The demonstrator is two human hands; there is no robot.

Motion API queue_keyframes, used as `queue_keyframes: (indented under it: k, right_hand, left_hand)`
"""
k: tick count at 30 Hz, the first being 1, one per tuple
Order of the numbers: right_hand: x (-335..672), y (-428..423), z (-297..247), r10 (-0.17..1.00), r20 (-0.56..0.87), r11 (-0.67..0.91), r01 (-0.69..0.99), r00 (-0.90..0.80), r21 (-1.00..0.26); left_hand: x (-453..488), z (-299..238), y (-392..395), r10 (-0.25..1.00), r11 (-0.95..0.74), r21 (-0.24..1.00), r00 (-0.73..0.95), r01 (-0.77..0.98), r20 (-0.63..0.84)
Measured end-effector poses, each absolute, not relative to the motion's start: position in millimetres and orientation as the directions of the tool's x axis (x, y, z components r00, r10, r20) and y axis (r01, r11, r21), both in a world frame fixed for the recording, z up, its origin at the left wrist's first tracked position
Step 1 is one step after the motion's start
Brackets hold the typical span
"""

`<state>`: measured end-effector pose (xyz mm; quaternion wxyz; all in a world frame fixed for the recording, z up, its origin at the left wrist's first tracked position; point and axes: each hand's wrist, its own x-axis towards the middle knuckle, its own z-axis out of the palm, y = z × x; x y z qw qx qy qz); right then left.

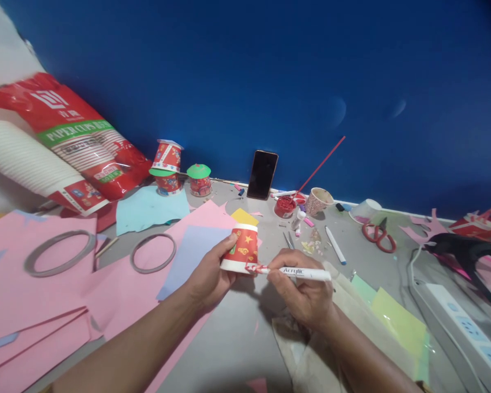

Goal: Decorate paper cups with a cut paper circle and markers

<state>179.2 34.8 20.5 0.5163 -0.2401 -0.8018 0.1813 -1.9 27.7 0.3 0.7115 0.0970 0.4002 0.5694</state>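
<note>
In my left hand (213, 270) I hold a red paper cup (245, 246) upside down, with its wide white rim at the bottom. Yellow shapes, among them a star, show on its side. My right hand (300, 289) grips a white acrylic marker (305, 273) with a red-stained front end. The marker lies nearly level, and its tip meets the cup's white rim, where a small red mark shows. The fingers of my left hand behind the cup are partly hidden.
Pink paper (36, 273) covers the left side, with two grey rings (153, 272) on it. Decorated cups (199, 180), a phone (262, 174) and a red container (285, 207) with a stick stand behind. Scissors (378, 236), a power strip (462, 327) and a black glue gun (466, 245) lie right.
</note>
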Motion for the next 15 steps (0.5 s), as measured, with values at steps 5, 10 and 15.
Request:
queue_keyframes:
  k: [5, 10, 15]
  right_hand:
    - [177.6, 37.4, 20.2, 0.563, 0.77, 0.827, 0.207, -0.301, -0.523]
    - [178.0, 35.7, 21.2, 0.561, 0.771, 0.828, 0.198, -0.302, -0.525]
    - [177.7, 33.5, 23.2, 0.541, 0.761, 0.839, 0.174, -0.359, -0.515]
  left_hand:
    - [-2.3, -2.8, 26.8, 0.888, 0.328, 0.563, 0.044, -0.759, -0.458]
    - [-2.5, -0.6, 26.6, 0.891, 0.313, 0.562, 0.032, -0.766, -0.452]
    - [-4.1, -1.6, 26.7, 0.892, 0.31, 0.522, 0.054, -0.794, -0.448]
